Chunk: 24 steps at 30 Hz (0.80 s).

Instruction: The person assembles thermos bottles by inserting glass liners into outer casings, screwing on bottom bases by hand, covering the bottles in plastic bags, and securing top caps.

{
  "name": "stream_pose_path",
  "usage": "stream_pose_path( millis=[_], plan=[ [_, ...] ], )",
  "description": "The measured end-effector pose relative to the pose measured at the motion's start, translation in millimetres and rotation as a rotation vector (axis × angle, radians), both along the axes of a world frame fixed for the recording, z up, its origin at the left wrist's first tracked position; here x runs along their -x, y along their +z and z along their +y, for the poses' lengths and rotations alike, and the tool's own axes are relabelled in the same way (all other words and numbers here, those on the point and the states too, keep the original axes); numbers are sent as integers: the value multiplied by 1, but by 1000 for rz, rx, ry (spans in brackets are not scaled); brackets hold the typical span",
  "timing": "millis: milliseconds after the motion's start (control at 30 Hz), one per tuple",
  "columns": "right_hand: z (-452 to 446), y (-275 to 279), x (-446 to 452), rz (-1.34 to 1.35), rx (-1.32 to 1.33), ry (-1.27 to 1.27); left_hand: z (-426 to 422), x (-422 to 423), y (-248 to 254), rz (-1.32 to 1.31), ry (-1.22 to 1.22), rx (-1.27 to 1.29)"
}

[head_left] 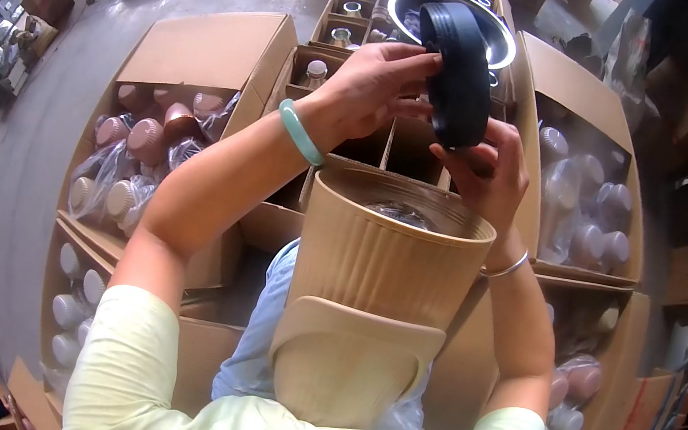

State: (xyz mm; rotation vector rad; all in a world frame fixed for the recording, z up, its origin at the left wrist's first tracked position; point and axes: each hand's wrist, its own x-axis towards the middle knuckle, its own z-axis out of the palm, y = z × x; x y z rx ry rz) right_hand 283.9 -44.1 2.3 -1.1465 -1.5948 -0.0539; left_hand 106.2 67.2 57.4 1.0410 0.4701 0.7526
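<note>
Left hand [373, 89] and right hand [499, 172] are both gripping a black round piece [464, 90], one each side. It's partly blocking a metal bowl [401, 15] just beyond. Tan container [386, 262] right below the hands, covering some divided carton [412, 152]. Pinkish bottles [146, 140] sit well left of the left hand.

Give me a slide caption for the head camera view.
Left hand and right hand hold a black part near a tan bucket, open boxes around.
</note>
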Motion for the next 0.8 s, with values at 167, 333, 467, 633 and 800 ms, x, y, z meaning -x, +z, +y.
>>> stream_pose_path(
  millis=[167,333,467,633,800],
  plan=[
    [12,38,1,581,155,413,-1,5,9,152,299,-669],
    [3,86,12,841,506,557,-6,9,5,185,379,-1254],
    [0,83,4,641,544,351,-11,16,11,245,335,-1323],
    [-7,90,5,689,653,352,-12,17,8,281,345,-1441],
    [-6,90,-9,796,652,631,-13,42,27,227,500,-1733]
  ],
)
